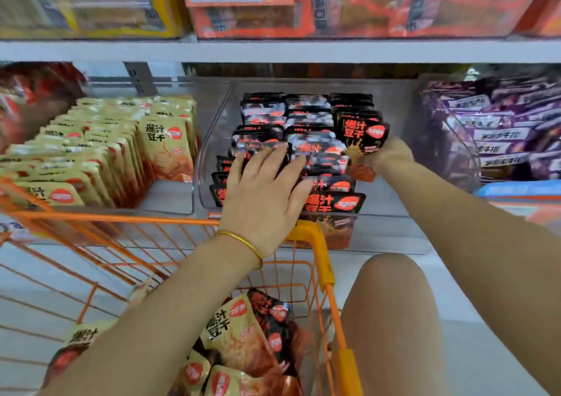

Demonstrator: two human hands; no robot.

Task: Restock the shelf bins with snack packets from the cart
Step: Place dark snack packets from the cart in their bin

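Hands | left hand point(263, 190) flat on binned packets point(315, 153) | right hand point(390, 156) grips black packet point(362, 136) | upright, long axis vertical

From the cart point(315, 244) rim, the middle bin point(212, 153) stands at twelve o'clock on the shelf, with rows of packets point(306, 113) standing in it. The left bin point(170, 197), at ten o'clock, is just beside it and also holds standing rows. The right bin point(449, 140), at two o'clock, holds a heap. An upper shelf point(273, 50) runs above all three, bearing boxes point(243, 16). Loose packets point(230, 335) lie in the cart at six o'clock. The left hand point(264, 195) rests on the middle bin's front rows. At one o'clock, the right hand point(391, 156) holds a single packet point(362, 136) upright at the right-hand row.
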